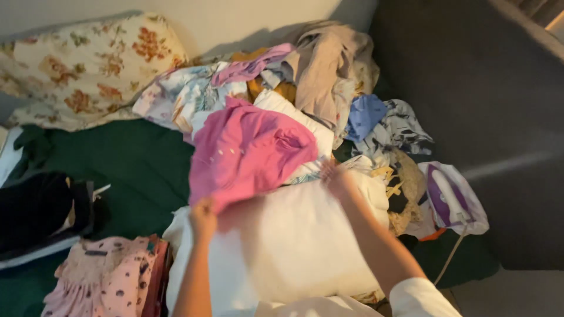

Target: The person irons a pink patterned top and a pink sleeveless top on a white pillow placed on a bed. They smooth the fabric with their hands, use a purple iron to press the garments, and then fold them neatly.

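Fingers of both hands, left hand (202, 217) and right hand (336, 177), around soft crumpled pink garment (247, 149).

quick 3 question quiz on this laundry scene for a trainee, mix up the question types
1. True or false: both hands grip the crumpled pink cloth garment.
2. What lies under it: A white pillow, B wooden board, C blue bucket?
3. On which side of the clothes pile does the purple and white steam iron rest?

Key
1. True: left hand at its lower edge, right hand at its right edge.
2. A.
3. The right side.
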